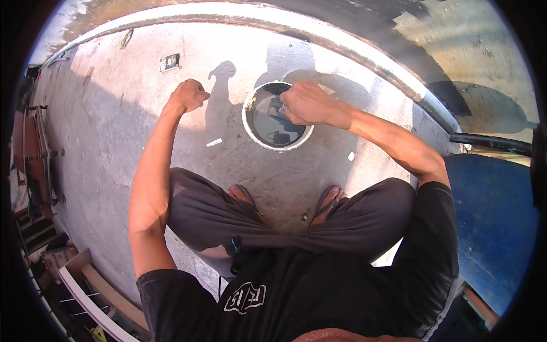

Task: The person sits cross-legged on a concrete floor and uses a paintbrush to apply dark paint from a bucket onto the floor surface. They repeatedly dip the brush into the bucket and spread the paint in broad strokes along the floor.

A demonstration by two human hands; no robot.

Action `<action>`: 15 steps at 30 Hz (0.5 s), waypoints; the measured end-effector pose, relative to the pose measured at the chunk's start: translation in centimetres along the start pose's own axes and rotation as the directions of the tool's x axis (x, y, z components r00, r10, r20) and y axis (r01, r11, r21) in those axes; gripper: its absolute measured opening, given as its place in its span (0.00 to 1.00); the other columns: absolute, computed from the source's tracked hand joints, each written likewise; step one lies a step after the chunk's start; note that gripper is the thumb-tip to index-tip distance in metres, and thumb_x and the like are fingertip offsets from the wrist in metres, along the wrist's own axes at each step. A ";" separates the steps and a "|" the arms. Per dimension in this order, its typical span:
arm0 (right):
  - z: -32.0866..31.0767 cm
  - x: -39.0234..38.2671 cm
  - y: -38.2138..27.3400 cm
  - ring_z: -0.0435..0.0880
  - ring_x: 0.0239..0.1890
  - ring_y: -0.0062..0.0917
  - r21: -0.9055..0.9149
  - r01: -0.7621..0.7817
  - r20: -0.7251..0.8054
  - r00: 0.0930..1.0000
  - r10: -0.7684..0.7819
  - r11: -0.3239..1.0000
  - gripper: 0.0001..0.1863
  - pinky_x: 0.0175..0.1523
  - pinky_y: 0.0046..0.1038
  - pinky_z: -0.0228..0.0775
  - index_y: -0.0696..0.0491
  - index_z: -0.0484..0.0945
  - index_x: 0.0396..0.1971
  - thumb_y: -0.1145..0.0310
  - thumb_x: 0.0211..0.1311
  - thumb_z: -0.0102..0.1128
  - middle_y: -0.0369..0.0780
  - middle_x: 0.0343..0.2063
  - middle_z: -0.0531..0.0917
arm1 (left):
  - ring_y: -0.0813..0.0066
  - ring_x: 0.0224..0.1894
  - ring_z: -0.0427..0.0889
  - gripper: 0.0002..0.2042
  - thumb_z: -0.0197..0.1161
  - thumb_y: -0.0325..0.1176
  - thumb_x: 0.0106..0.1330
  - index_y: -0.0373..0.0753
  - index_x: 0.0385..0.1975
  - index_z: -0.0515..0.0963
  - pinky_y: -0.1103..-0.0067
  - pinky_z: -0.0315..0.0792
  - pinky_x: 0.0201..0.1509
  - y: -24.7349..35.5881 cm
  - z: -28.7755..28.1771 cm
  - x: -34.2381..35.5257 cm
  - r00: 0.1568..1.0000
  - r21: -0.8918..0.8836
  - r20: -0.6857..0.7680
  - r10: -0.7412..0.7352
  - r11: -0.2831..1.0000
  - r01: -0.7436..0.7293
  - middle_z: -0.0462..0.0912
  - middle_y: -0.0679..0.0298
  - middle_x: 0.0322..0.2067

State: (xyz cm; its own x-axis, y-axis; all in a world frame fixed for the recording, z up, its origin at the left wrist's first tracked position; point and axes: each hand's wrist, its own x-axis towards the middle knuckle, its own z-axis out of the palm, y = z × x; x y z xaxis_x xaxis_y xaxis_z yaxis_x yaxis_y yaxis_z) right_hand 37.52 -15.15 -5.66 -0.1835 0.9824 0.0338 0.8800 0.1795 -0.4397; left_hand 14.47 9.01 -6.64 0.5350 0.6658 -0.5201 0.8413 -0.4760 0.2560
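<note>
A round bucket [248, 130] with a pale rim stands on the ground in front of me, partly filled with dark grey liquid [268, 126] that mirrors shapes from above. Over its right rim hangs my right hand [307, 104], fingers closed. Something greyish shows just below those fingers, inside the bucket; its kind is too unclear to name. My left hand [190, 96] is held up to the left of the bucket, apart from it, with its fingers curled into a loose fist. Nothing sticks out of that fist.
A small dark packet [170, 62] and white scraps [214, 142] lie on the concrete. A long pipe [342, 44] curves along the far side. At right stands a blue panel [496, 228]; at left, a brownish chair-like object [35, 154] and piled boards [94, 296]. My sandalled feet are close to the bucket.
</note>
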 end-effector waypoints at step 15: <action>-2.3 -2.4 -1.7 0.77 0.17 0.38 -0.276 0.167 -0.181 0.958 -0.222 0.947 0.06 0.23 0.37 0.66 0.58 0.70 0.21 0.77 0.50 0.59 0.46 0.12 0.74 | 0.63 0.32 0.85 0.18 0.60 0.41 0.54 0.29 0.30 0.83 0.72 0.76 0.41 -0.5 -0.1 -0.6 0.994 0.044 -0.072 0.079 0.996 -0.076 0.85 0.52 0.24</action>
State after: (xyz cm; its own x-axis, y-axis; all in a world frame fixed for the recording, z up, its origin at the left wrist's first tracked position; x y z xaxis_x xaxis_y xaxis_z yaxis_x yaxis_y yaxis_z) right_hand 37.52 -17.70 -2.94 -0.2918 0.9105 0.2929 0.9231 0.3483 -0.1631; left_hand 13.73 8.92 -6.34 0.6041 0.6658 -0.4380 0.7940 -0.5500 0.2590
